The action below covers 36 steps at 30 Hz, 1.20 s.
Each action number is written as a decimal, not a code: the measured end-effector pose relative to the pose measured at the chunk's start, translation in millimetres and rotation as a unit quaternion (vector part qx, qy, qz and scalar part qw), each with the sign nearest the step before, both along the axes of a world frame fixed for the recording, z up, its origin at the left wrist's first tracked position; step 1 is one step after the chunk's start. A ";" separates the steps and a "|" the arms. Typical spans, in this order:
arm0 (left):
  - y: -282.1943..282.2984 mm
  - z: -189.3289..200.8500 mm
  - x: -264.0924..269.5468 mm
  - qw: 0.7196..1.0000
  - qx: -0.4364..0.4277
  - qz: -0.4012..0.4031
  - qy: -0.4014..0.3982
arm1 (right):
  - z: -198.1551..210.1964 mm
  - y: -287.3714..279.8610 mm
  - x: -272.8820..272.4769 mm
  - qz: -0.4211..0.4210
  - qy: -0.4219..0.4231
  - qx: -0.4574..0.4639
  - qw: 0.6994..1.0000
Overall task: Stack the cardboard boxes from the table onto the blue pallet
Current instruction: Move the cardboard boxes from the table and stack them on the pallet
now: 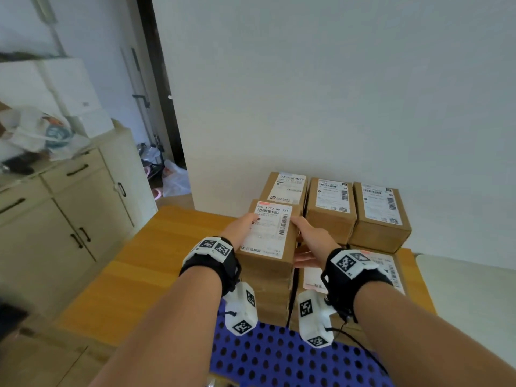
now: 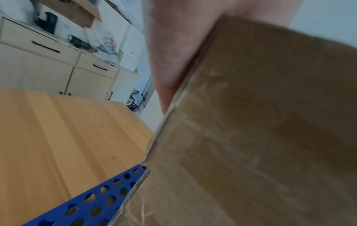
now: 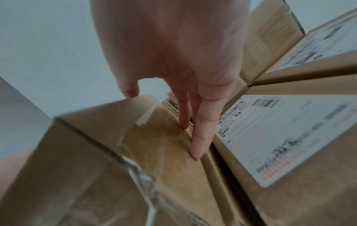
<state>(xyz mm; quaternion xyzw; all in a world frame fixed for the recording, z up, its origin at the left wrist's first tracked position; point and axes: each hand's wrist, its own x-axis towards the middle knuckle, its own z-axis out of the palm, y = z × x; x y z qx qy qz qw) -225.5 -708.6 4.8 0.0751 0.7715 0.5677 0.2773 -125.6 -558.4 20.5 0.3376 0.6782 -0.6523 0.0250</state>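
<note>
- Box (image 1: 269,233) is pressed between both hands atop the left stack (image 1: 272,291) on the pallet (image 1: 279,356), long axis pointing away.
- Left hand (image 1: 242,226): palm flat on the left side.
- Right hand (image 1: 314,237): fingers (image 3: 201,137) straight down the right side.
- Lower box (image 1: 385,263) sits close on the right, so the finger gap is likely tight.

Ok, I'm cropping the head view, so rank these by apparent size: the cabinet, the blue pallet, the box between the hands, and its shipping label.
1. cabinet
2. blue pallet, only partly in view
3. top box
4. shipping label
The pallet is nearest the camera, which inflates it.
</note>
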 end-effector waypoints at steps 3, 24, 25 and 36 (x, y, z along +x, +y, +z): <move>1.3 -4.8 -5.7 1.000 -0.011 -0.024 -0.006 | -4.1 -5.5 -2.1 -0.018 -0.010 -0.004 1.000; 4.4 3.5 -14.4 0.998 -0.056 -0.036 -0.009 | -5.5 -2.1 -6.8 -0.052 -0.030 0.072 0.996; 3.9 7.5 -15.3 0.997 -0.070 -0.030 0.019 | -4.4 -0.6 -6.6 -0.052 -0.032 0.084 0.995; 35.3 70.3 2.3 0.926 -0.182 -0.058 0.325 | 46.0 30.5 39.4 -0.016 -0.102 0.538 0.837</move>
